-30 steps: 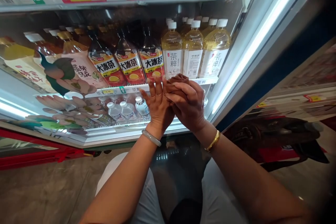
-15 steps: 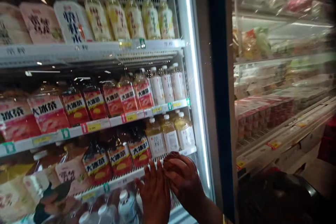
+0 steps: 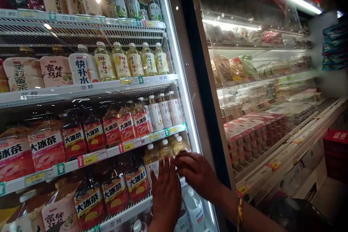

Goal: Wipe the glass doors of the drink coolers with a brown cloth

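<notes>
- My left hand (image 3: 166, 192) lies flat, fingers straight and together, against the front of the cooler, over the pale tea bottles (image 3: 159, 157) at the right end of the lower shelf (image 3: 130, 212).
- My right hand (image 3: 197, 174) sits just beside it, fingers curled loosely, gripping nothing that I can see. I can't tell whether either palm presses on door glass or touches a bottle directly; reflections muddy it.
- Pale tea bottles: full, so I judge them heavy for their size. Thin plastic that gives under a squeeze, and likely slick with condensation.
- Best hold, in my view: round the labelled waist or at the neck under the white cap, not the tapered shoulder.
- Red-label iced tea bottles (image 3: 116, 192) stand packed just left on the same shelf, so there's little finger room between.
- Lit door frame (image 3: 187, 116) runs just right of the shelf end.
</notes>
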The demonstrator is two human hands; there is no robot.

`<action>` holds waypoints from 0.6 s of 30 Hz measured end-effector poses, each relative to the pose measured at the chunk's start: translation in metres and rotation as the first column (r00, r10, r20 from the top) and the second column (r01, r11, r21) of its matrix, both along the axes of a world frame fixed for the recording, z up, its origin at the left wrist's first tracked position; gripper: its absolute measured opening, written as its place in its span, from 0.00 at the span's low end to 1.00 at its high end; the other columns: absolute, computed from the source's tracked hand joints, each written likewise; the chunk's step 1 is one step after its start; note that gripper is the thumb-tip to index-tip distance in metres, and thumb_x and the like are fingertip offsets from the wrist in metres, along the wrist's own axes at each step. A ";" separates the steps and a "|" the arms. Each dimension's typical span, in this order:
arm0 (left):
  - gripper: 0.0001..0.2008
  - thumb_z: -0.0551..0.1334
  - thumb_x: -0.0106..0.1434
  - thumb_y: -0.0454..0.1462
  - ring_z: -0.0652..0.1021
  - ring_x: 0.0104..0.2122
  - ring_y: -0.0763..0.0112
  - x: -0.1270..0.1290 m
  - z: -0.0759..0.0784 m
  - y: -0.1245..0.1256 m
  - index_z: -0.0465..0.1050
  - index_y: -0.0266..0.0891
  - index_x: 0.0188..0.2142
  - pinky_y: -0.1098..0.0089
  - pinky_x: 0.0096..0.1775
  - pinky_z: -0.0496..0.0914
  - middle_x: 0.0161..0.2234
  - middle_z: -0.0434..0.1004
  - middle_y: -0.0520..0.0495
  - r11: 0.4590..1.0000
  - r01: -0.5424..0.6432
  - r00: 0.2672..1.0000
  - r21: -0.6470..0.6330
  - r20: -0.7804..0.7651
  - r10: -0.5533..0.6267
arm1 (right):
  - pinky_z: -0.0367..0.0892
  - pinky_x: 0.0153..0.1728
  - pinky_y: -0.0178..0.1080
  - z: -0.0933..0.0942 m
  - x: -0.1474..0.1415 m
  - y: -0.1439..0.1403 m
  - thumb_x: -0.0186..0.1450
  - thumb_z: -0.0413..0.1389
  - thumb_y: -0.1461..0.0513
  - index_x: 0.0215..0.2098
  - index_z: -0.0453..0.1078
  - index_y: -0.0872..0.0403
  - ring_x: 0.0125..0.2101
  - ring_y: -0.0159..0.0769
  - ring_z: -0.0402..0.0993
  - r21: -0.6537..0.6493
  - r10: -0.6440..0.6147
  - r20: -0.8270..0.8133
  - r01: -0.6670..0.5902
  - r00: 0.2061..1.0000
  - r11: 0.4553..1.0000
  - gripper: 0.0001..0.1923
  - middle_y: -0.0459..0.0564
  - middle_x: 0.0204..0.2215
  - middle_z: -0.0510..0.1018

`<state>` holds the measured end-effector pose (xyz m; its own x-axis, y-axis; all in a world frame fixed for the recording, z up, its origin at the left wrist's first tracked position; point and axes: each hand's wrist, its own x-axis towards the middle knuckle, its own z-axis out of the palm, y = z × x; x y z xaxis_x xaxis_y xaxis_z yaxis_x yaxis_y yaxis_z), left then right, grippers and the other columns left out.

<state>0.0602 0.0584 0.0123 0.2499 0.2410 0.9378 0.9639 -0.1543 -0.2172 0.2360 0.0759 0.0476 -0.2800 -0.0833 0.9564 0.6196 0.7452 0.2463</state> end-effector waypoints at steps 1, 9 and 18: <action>0.38 0.55 0.73 0.34 0.44 0.75 0.65 0.004 0.010 0.002 0.38 0.40 0.77 0.53 0.74 0.34 0.73 0.55 0.38 1.000 0.005 1.000 -0.002 -0.009 -0.005 | 0.77 0.54 0.48 0.016 0.008 0.005 0.67 0.59 0.67 0.46 0.76 0.45 0.56 0.44 0.75 -0.011 -0.013 -0.021 0.013 1.000 1.000 0.13 0.45 0.53 0.81; 0.37 0.52 0.74 0.33 0.42 0.76 0.58 0.042 0.071 0.015 0.34 0.37 0.76 0.47 0.74 0.35 0.75 0.44 0.35 0.999 -0.031 0.995 0.013 0.100 0.029 | 0.71 0.61 0.56 0.059 0.019 0.016 0.63 0.62 0.67 0.50 0.76 0.46 0.60 0.49 0.70 -0.112 -0.050 -0.147 0.034 0.988 0.993 0.18 0.51 0.58 0.76; 0.36 0.53 0.72 0.34 0.49 0.75 0.57 0.055 0.076 0.020 0.41 0.35 0.76 0.47 0.73 0.34 0.75 0.48 0.35 0.998 0.013 1.000 -0.054 0.017 -0.012 | 0.72 0.59 0.54 0.080 0.051 0.027 0.63 0.60 0.70 0.48 0.76 0.47 0.58 0.47 0.72 -0.124 -0.051 -0.219 0.024 0.974 0.992 0.18 0.52 0.55 0.78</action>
